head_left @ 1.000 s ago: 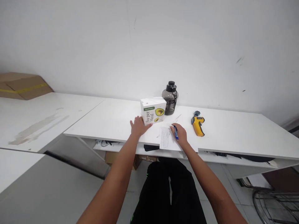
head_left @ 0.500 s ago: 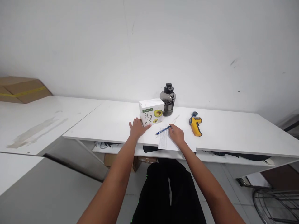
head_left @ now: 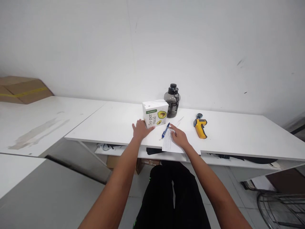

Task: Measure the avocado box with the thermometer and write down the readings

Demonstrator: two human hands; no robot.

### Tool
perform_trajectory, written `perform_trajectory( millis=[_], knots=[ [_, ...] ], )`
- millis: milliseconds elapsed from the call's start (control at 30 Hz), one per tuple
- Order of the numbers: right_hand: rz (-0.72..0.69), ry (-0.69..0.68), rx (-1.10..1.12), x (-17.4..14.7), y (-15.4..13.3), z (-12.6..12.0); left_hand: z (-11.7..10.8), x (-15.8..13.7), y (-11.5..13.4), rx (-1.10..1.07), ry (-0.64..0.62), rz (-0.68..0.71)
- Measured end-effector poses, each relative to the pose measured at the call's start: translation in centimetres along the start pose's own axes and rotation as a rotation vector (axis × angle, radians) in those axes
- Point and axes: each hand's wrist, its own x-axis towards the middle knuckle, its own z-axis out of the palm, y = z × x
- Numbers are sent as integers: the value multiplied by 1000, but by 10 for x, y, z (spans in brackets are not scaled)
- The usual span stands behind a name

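Observation:
My left hand (head_left: 141, 129) rests at the lower left corner of a white meal box (head_left: 154, 115) with avocado pictures. Its fingers lie along the box's side and the thumb along the front's bottom edge, gripping the corner. The box stands upright on the table. My right hand (head_left: 179, 137) is over a printed paper sheet (head_left: 168, 143), index finger stretched out and thumb apart from it. That fingertip touches the upper end of a blue pen (head_left: 166, 130), which slants across the sheet's top edge. The remaining fingers are curled, partly hidden.
Behind the box stands a dark translucent water bottle (head_left: 172, 101). A yellow infrared thermometer (head_left: 200, 128) lies to the right on the white table (head_left: 238, 135). A taped cardboard box (head_left: 23, 90) sits far left. Below the tabletop runs a shelf holding dark items.
The pen has turned to a steeper slant, its upper end swinging left and away from me. My right index finger has stretched out from its pinch. The left hand stays at the box.

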Motion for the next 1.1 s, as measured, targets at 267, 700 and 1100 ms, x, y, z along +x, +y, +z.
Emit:
perform_trajectory(
  millis=[267,700,1100],
  knots=[
    [56,78,130,1,3,4,2,1,-2,-28,7,6],
    [554,213,-525,-12,52,-87,-1,-1,-1,-106,20,14],
    [738,261,144,-32,36,-118,-20,-9,-2,-409,52,-11]
  ],
)
